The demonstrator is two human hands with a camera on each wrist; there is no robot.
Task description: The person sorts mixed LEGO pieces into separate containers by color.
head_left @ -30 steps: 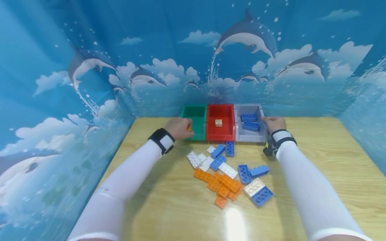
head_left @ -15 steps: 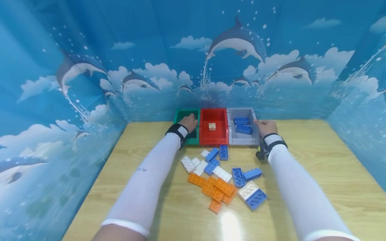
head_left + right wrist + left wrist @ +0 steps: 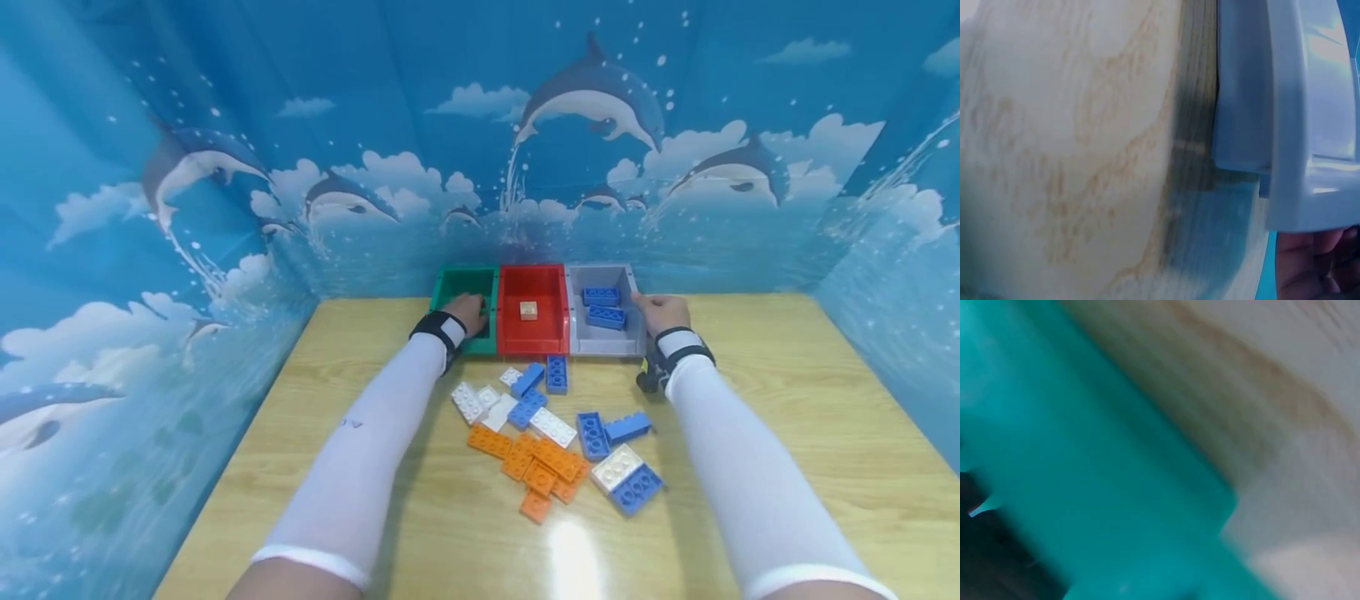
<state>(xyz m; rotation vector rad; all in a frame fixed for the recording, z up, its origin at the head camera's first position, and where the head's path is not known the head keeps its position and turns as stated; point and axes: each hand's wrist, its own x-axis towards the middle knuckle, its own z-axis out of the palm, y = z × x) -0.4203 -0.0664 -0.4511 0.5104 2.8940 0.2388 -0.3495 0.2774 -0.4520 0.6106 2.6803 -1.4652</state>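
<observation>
My left hand (image 3: 468,313) reaches down into the green bin (image 3: 437,304). Its fingertips and whatever lies under them are hidden in the head view. In the blurred left wrist view only a dark part of the hand (image 3: 997,556) shows beside the green wall. At the far side, my right hand (image 3: 663,313) grips the right rim of the grey bin (image 3: 611,344), its curled fingers showing under the edge in the right wrist view. Two blue bricks (image 3: 606,317) lie in that bin. A cream brick (image 3: 528,310) sits in the red bin (image 3: 532,342) between them.
In front of the bins lie loose white bricks (image 3: 468,403), blue bricks (image 3: 527,408) and a pile of orange bricks (image 3: 555,460). A white brick (image 3: 617,468) and a blue brick (image 3: 637,490) touch nearer the right arm. A dolphin-print curtain (image 3: 420,225) stands behind the wooden table (image 3: 360,325).
My left hand, with an orange brick in its fingers a second ago, has moved right into the green bin, and that brick is out of sight. My right hand stays on the grey bin.
</observation>
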